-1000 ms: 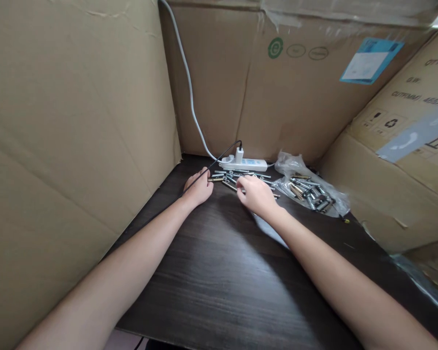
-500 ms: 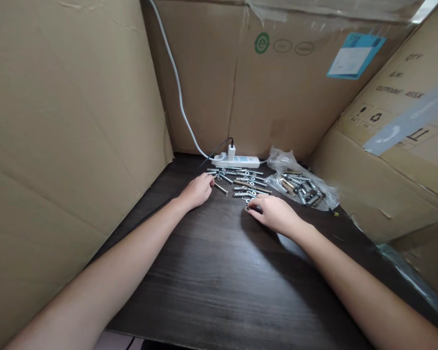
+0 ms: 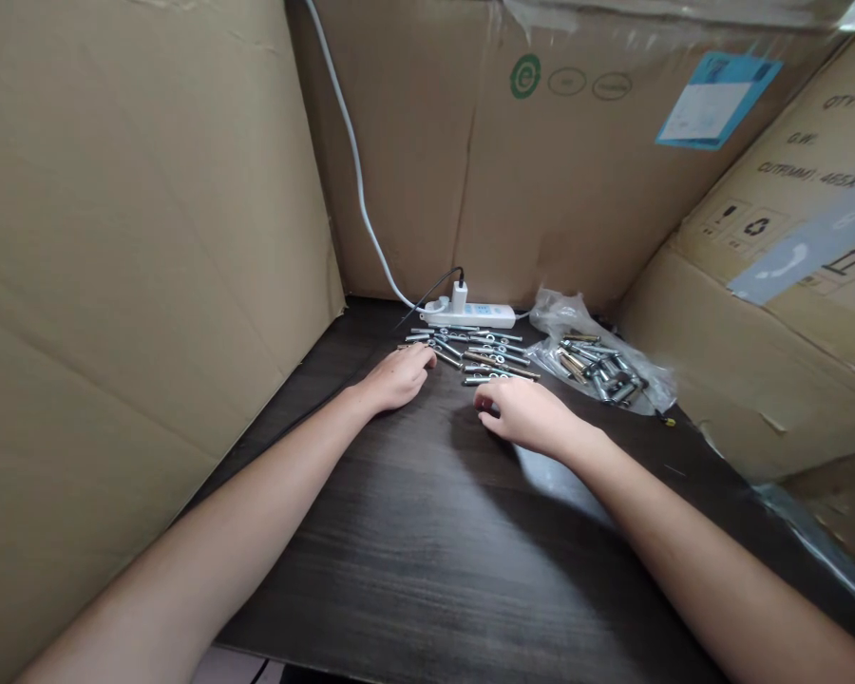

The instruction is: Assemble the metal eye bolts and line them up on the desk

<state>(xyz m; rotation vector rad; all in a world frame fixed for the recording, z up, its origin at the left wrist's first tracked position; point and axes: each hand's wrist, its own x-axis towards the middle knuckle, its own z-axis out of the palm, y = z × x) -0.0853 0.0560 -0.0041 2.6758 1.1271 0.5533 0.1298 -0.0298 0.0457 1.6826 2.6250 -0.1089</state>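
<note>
My left hand [image 3: 401, 376] is low over the tabletop at the left edge of the laid-out bolts. Its fingers are bent together at the near end of a brass-toned bolt [image 3: 448, 359]; the fingertips are partly hidden. To the right, my right hand [image 3: 527, 410] hovers just in front of the other group of bolts [image 3: 500, 370]. Its fingers are curled, with a visible gap between thumb and forefinger and nothing seen between them. Small washers [image 3: 500, 358] lie among the bolts, and this hand covers the nearest part of that group.
A clear plastic bag [image 3: 655, 385] with several bolts lies at the right. Behind the bolts is a white power strip [image 3: 503, 314] with a plugged-in charger [image 3: 460, 296] and cable [image 3: 360, 180]. Cardboard walls [image 3: 406, 142] surround the dark tabletop [image 3: 399, 532].
The brass-toned bolt by my left hand has shifted right and slightly away from me. My right thumb and forefinger have parted, and the washer seen at their tips no longer shows there.
</note>
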